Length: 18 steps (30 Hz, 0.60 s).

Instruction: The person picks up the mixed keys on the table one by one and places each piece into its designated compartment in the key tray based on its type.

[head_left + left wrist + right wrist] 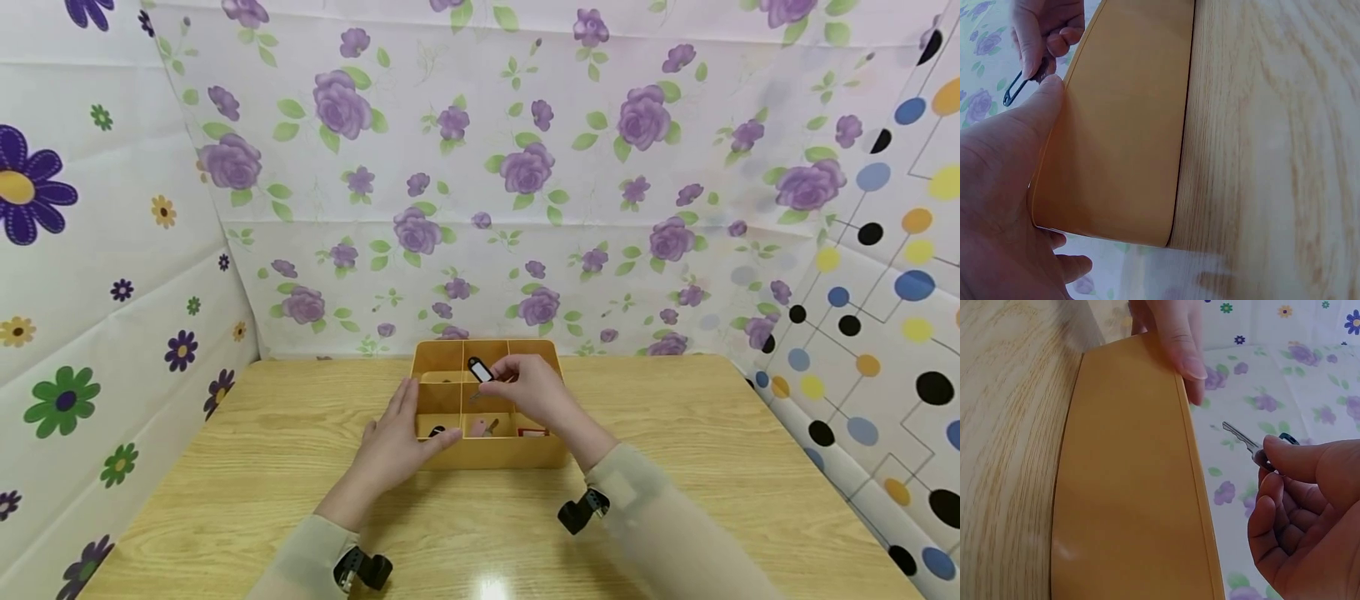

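A yellow-orange divided box (495,454) stands on the table. Over its middle, my right hand (532,387) pinches a silver key (1244,439) between thumb and fingers. A black-edged key tag (480,370) with a white label goes with the key and sticks up beyond the fingertips. My left hand (393,446) rests at the box's front left corner, its fingers straight along the left side and its thumb on the front rim. Inside the front middle compartment lie a pink tag (478,427) and a brownish key (491,427).
A black item (437,431) lies in the front left compartment, a red-edged item (532,432) in the front right. The back compartments are partly hidden. Wood-grain table (660,417) surrounds the box; a flowered cloth (480,183) hangs behind it.
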### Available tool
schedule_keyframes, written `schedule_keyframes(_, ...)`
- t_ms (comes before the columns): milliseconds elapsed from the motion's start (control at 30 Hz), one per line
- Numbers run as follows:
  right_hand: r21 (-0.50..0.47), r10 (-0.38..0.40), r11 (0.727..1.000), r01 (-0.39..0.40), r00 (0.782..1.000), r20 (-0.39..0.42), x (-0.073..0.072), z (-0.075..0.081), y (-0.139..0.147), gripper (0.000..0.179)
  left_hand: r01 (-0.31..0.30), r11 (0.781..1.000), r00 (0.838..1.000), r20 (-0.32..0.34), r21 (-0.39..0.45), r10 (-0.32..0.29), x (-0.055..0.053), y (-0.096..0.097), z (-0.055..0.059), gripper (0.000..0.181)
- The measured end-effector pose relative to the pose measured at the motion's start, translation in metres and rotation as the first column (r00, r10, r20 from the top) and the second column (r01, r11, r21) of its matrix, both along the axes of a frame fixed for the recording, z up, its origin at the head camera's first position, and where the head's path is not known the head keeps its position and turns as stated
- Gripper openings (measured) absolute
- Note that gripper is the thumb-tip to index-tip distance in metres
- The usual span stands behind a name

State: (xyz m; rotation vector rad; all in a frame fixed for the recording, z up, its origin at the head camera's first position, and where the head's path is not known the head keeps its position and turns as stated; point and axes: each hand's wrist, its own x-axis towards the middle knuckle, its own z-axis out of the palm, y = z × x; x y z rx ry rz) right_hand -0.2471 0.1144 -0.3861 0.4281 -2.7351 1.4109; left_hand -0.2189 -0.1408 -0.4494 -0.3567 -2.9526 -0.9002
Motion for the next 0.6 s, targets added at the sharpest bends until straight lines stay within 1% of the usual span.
schedule_keyframes(300, -0.033, 0.024, 0.999, -0.022, 0.998, 0.050, -0.006, -0.007, -0.016, 0.014, 0.001, 1.000, 1.000, 0.009, 0.018, -0.001, 0.001, 0.000, 0.000, 0.127)
schedule_keyframes(467, -0.032, 0.050, 0.998, -0.048, 0.998, 0.049, -0.007, -0.011, -0.025, 0.014, 0.001, 1.000, 1.000, 0.003, 0.017, -0.001, -0.001, -0.001, 0.000, 0.127)
schedule_keyframes(533, -0.045, 0.062, 0.997, -0.059, 0.996, 0.061, -0.007, -0.013, -0.028, 0.014, 0.002, 1.000, 1.000, 0.004, 0.021, -0.002, 0.000, -0.001, 0.000, 0.129)
schedule_keyframes(600, -0.078, 0.078, 0.994, -0.071, 0.993, 0.093, -0.006, -0.015, -0.031, 0.013, 0.001, 1.000, 1.000, 0.006, 0.023, -0.001, 0.000, -0.001, 0.000, 0.129)
